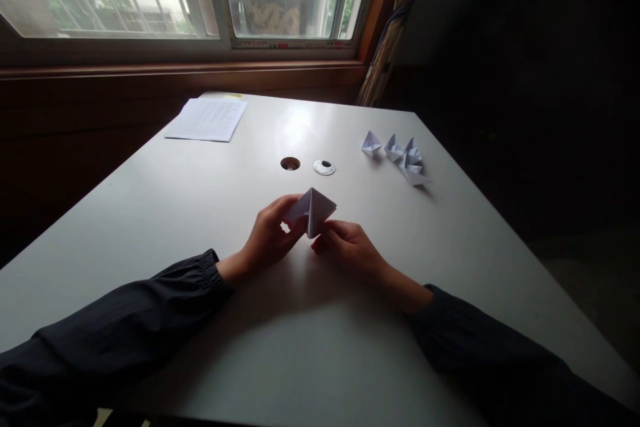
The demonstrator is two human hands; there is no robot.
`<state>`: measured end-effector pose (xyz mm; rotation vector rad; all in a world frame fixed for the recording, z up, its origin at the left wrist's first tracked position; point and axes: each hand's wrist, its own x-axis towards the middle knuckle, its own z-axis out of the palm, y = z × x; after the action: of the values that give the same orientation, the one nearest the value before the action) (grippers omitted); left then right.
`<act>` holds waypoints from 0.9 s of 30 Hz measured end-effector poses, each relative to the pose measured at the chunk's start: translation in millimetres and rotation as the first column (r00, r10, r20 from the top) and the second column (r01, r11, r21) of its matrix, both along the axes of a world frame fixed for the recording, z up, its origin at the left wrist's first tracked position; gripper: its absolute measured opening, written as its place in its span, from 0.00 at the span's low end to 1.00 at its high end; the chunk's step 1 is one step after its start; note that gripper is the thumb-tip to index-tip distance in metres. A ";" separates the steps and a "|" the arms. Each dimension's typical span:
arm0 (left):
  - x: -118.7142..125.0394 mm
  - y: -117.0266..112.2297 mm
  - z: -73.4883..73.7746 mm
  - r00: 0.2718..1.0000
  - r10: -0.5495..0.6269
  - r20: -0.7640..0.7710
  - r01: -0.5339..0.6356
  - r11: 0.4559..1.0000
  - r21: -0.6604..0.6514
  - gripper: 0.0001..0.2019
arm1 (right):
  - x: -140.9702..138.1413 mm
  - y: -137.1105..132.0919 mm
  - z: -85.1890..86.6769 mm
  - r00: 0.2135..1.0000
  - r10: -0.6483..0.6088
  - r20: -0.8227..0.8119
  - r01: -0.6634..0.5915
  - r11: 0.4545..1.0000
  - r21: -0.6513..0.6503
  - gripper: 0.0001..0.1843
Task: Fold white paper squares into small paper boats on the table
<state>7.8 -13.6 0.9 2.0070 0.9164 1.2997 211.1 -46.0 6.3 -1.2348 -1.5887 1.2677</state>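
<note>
A sheet of white paper folded into a pointed diamond shape, the folded paper (320,209), is held above the middle of the white table. My left hand (273,230) grips its left side, with the thumb in front and the fingers behind. At the lower right edge, my right hand (350,245) pinches the paper between thumb and fingers. A crease runs down the middle of the piece from its top point. Several folded paper boats (404,155) sit together at the right rear of the table.
The white table (200,193) stands below a window (280,0). A stack of printed sheets (207,120) lies at its back left. Beyond my hands are a round cable hole (291,163) and a loose-looking round cover (325,167). A curtain (387,47) hangs behind.
</note>
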 end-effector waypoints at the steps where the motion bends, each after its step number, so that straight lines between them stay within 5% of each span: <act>1: 0.1 0.8 -1.0 1.000 0.006 0.009 -0.006 1.000 0.003 0.15 | 0.2 -0.5 0.0 1.000 0.009 0.002 -0.009 1.000 0.005 0.28; 10: -0.4 0.7 1.6 1.000 0.017 -0.002 -0.017 0.997 0.082 0.16 | 6.1 3.7 0.4 0.979 0.097 -0.181 -0.120 0.986 -0.117 0.47; 20: -1.6 -3.7 1.9 0.999 0.032 -0.037 -0.026 0.987 0.157 0.19 | -4.0 5.4 11.4 0.969 0.135 -0.206 -0.178 0.962 -0.207 0.48; 27: -3.6 -4.3 2.4 0.994 -0.080 -0.075 0.090 0.988 0.129 0.18 | -3.6 7.1 17.4 0.948 0.193 -0.253 -0.255 0.937 -0.239 0.40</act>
<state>4.2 -18.0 3.3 2.1806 0.7845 1.2805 207.5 -38.9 23.7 -1.0406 -1.4558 1.7544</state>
